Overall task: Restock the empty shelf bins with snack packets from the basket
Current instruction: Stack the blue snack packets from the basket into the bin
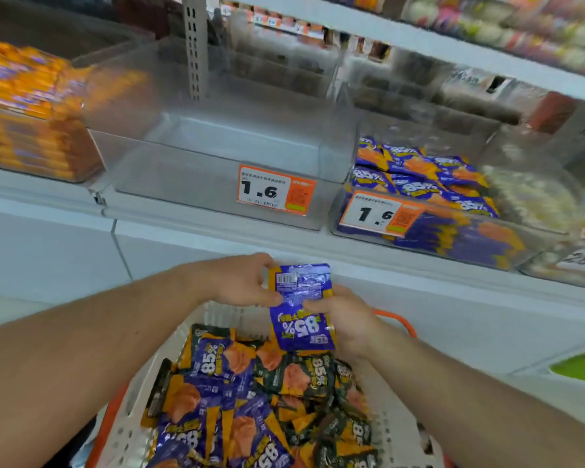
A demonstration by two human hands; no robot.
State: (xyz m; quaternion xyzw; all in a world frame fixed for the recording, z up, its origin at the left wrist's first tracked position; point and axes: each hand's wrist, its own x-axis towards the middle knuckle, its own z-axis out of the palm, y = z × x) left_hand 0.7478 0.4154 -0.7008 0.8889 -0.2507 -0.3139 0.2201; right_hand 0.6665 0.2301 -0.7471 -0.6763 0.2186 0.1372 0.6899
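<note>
A white basket with an orange rim (pixel 122 430) sits low in view, full of several purple and dark green snack packets (pixel 244 393). Above it, both hands hold a small stack of purple packets (pixel 303 305). My left hand (pixel 240 282) pinches the stack's upper left edge. My right hand (pixel 347 319) grips its right side, thumb on top. Straight ahead on the shelf stands an empty clear bin (pixel 217 157) with a "1.6" price tag (pixel 274 192).
To the right, a clear bin (pixel 453 238) holds several purple packets (pixel 419 177), also tagged "1.6". An orange-packet bin (pixel 31 113) stands at the left. A white shelf ledge (pixel 352 251) runs between the basket and the bins. Another shelf hangs above.
</note>
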